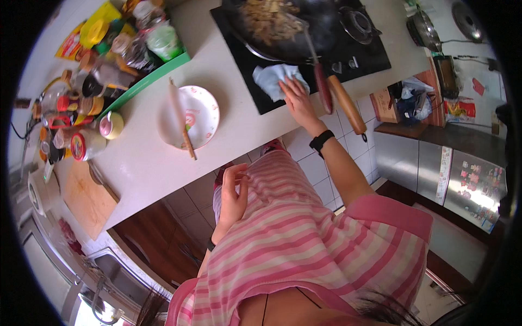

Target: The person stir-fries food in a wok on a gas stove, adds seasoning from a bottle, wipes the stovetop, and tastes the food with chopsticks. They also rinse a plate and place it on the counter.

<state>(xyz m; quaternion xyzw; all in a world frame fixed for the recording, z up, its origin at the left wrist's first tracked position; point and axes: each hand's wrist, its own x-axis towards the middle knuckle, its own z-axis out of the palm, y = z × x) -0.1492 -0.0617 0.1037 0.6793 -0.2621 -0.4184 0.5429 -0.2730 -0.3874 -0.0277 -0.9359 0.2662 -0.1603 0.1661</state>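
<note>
My right hand (297, 100) lies on a pale blue cloth (273, 79) at the front edge of the black glass cooktop (255, 91); whether its fingers grip the cloth or only press on it, I cannot tell. Just behind sits a dark wok (265, 51) with a wooden handle (348, 106) pointing forward, and sliced food (271, 24) in it. A metal spatula with a red handle (323, 87) rests in the wok. Before my body, off the counter, my left hand (234, 197) holds nothing, its fingers loosely curled and apart. Chopsticks (187, 140) lie across a white patterned bowl (206, 110) left of the cooktop.
A green-edged tray (147, 81) of bottles and packets stands at the back left, with jars (87, 144) beside it. A wooden cutting board (87, 195) lies near the sink (118, 273). The second burner (357, 24) is right of the wok. Both wooden handle and spatula handle overhang the counter edge.
</note>
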